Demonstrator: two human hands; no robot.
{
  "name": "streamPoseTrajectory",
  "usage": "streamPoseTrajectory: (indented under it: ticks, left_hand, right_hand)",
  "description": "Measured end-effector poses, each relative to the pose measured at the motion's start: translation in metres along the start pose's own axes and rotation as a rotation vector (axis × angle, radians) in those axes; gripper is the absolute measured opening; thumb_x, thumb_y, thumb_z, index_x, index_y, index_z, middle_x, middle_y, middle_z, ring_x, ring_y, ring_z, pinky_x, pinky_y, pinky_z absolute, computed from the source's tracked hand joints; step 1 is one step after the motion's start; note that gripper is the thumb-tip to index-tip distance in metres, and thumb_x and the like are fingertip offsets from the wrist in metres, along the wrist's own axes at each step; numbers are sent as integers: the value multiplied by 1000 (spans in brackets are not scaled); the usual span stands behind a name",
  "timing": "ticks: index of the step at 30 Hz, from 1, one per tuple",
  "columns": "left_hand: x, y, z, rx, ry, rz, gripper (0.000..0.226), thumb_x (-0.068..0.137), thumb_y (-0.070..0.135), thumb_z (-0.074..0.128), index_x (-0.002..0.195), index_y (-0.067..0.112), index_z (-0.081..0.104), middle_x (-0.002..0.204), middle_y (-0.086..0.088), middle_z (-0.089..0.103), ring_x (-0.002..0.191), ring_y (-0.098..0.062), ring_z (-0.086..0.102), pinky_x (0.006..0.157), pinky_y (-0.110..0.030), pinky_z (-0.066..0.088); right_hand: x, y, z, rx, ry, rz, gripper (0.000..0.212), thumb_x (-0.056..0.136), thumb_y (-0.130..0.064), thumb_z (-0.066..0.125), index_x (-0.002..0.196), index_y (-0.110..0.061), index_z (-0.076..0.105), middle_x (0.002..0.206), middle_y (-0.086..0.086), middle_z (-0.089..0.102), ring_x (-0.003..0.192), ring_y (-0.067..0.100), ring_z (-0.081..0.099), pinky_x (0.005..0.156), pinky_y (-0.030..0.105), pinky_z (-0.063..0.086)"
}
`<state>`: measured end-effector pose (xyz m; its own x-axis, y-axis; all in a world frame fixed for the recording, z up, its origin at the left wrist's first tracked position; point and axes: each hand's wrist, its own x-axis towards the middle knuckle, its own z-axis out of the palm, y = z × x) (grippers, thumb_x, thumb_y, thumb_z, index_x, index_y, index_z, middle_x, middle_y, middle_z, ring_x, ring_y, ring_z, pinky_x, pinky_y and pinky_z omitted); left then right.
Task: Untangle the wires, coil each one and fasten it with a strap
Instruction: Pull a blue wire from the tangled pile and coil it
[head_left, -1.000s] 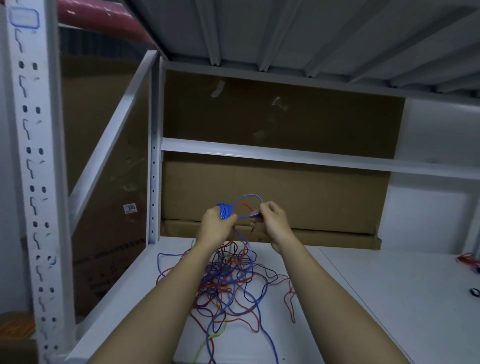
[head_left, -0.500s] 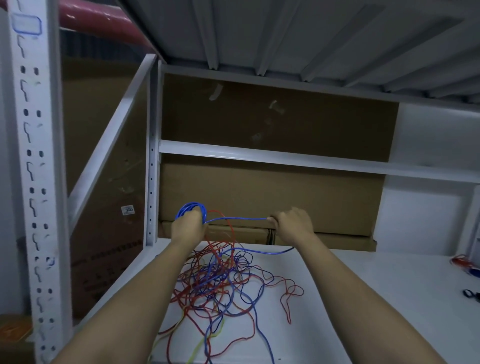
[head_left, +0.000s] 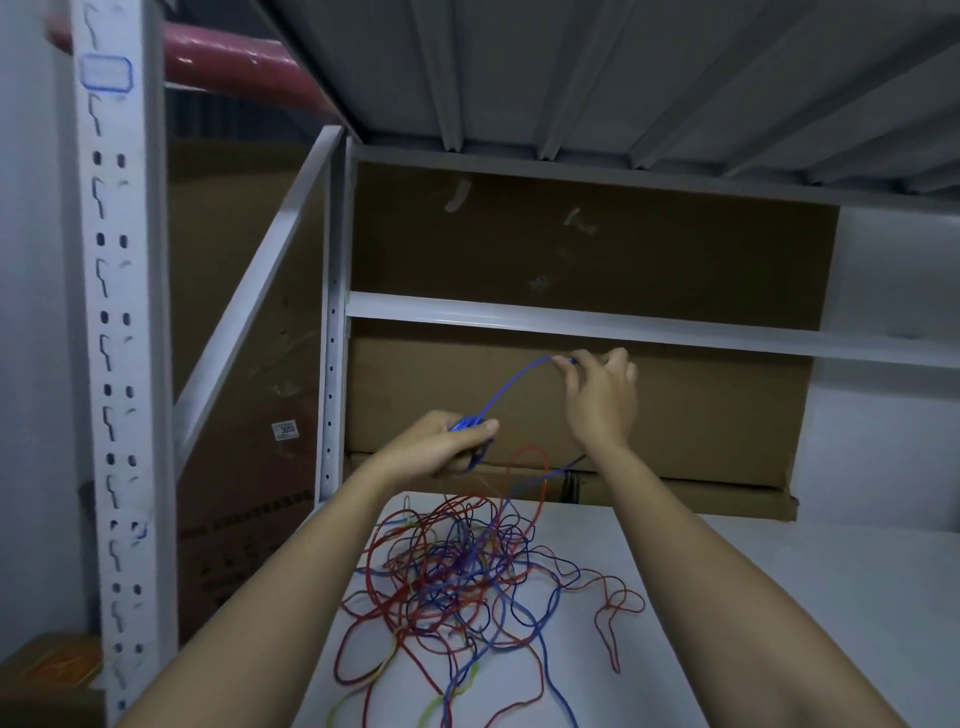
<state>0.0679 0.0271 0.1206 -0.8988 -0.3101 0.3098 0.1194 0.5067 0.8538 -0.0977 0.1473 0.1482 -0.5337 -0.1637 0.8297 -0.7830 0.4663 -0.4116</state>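
Blue wire (head_left: 511, 387) gripped by both hands, left (head_left: 441, 447) holding coil, right (head_left: 597, 400) pinching strand, box label (head_left: 284, 430) "3055"

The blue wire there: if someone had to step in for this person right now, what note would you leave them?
Left hand grips a small coil of blue wire. Right hand pinches the same wire higher up, its fingers holding a raised stretch. The tangle of red, blue and yellow wires lies on the white shelf.
Done: blue coil begun.
Left: finish it, strap it, then the others. No strap is visible.
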Motion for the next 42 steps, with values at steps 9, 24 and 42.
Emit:
streamPoseTrajectory:
  ticks: [9,24,42]
  left_hand:
    - [8,13,22,-531,154,143,30,97,39,40,90,11,49,62,1,46,54,-10,44,62,-22,39]
    - [95,-34,205,557,165,72,26,101,35,41,103,10,32,74,2,46,76,-29,53,62,-34,33]
    - [105,-42,139,324,-204,-11,22,83,18,65,81,14,44,65,0,36,59,-16,34,57,-30,28]
  right_hand:
    - [-62,20,39,-338,-302,-455,37,95,-39,44,85,-19,73,75,7,56,71,25,52,57,31,35]
    - [-97,162,-31,523,-823,291,17,89,-16,55,72,-13,52,54,1,44,46,13,37,45,22,30]
    - [-85,139,-9,857,-449,618,18,82,-2,68,81,-14,54,47,-9,41,44,10,32,44,20,25]
